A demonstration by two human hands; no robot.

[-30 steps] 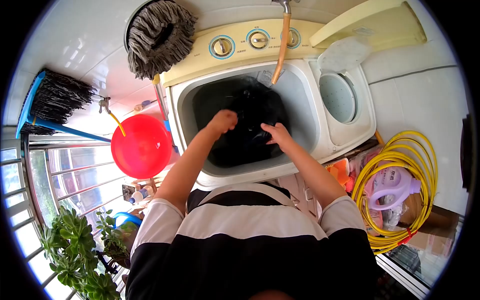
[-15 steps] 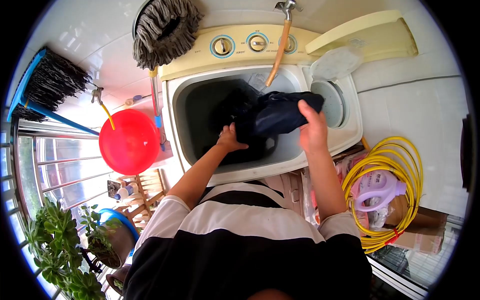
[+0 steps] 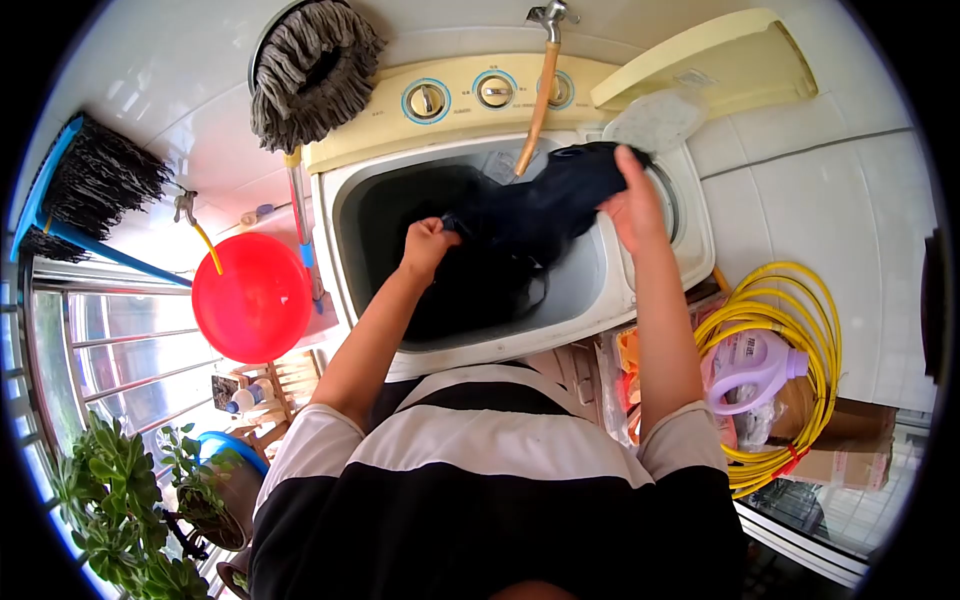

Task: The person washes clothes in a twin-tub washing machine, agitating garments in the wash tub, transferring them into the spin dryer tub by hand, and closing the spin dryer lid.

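A dark cloth stretches between my two hands over the wash tub of a washing machine. My left hand is closed on the cloth's left part, above the tub. My right hand grips its other end near the round spin opening, which the cloth partly covers. More black fabric lies in the dark tub below, its outlines hard to tell apart. A tan hose hangs from a tap into the tub's back edge.
Behind the tub is the dial panel, with a raised cream lid to its right. A grey mop, a black mop and a red basin are left. Right are a yellow hose coil and purple bottle.
Both hands have risen out of the tub's depth. The right has moved right with the cloth, and the left has gone from spread fingers to a grip. The cloth is now stretched out between them.
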